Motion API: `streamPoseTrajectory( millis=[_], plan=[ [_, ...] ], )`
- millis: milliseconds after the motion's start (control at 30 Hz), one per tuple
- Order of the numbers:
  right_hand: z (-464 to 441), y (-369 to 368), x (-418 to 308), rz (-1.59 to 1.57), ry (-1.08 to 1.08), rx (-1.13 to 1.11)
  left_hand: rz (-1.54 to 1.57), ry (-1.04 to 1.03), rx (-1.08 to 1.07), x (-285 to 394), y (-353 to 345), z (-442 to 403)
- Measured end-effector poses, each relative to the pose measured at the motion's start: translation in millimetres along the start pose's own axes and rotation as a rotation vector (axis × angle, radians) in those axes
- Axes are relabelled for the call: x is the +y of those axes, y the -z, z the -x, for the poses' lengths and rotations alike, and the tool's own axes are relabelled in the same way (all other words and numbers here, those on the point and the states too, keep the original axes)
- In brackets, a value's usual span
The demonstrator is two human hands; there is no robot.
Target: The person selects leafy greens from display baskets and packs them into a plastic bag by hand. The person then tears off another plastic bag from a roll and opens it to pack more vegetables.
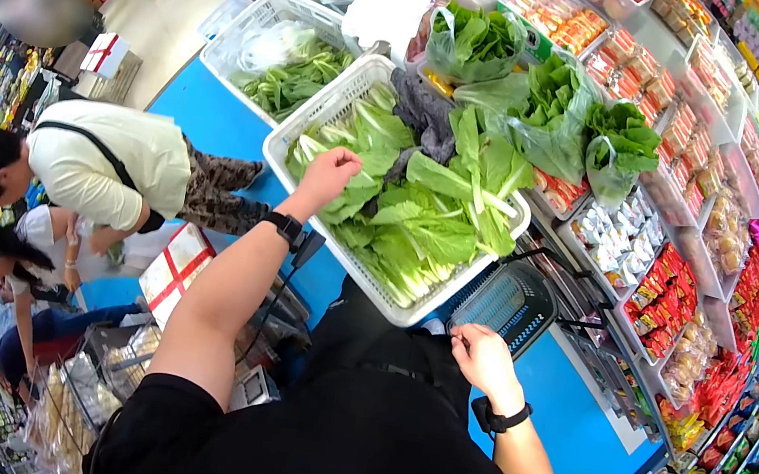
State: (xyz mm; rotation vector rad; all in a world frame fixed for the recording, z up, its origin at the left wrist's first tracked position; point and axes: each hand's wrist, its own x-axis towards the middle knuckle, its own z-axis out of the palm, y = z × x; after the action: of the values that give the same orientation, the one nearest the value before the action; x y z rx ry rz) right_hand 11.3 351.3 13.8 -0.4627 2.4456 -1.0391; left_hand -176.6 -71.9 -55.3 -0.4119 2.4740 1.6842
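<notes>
Leafy greens (421,229) fill a white plastic basket (367,298) in front of me, their pale stems pointing various ways. A dark, crumpled cloth-like bundle (427,113) lies among the leaves at the basket's far side. Over the basket's left part is my left hand (327,175), its fingers curled together, with nothing visible in them. My right hand (485,359) is low, right of the basket's near corner, beside a dark shopping basket (514,307). Its fingers are bent inward; whether they hold something small is hidden.
Another white crate of greens (279,57) stands behind on the left. Bagged lettuce (555,106) rests against bins of packaged snacks (657,306) on the right. A person in a light shirt (115,155) bends over at left, near other people and a loaded cart (82,398).
</notes>
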Motion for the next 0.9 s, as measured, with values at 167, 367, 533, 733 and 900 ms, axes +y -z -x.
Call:
streamPoseTrajectory(
  millis=[167, 367, 533, 733, 900],
  plan=[
    [-61, -2, -25, 0.031, -0.101, 0.12, -0.124, -0.057, 0.023, 10, 30, -142],
    [-141, -39, -83, -0.02, -0.273, 0.274, -0.428, -0.361, 0.182, 14, 57, -340],
    [-178, -72, -130, -0.148, -0.438, 0.237, -0.637, -0.247, 0.206, 9, 60, -461],
    [-187, -77, -136, -0.129, -0.606, 0.293, -0.853, -0.157, 0.165, 3, 21, -499],
    [-195, -67, -143, -0.086, -0.698, 0.393, -0.932, -0.126, 0.125, 13, 23, -499]
  ],
)
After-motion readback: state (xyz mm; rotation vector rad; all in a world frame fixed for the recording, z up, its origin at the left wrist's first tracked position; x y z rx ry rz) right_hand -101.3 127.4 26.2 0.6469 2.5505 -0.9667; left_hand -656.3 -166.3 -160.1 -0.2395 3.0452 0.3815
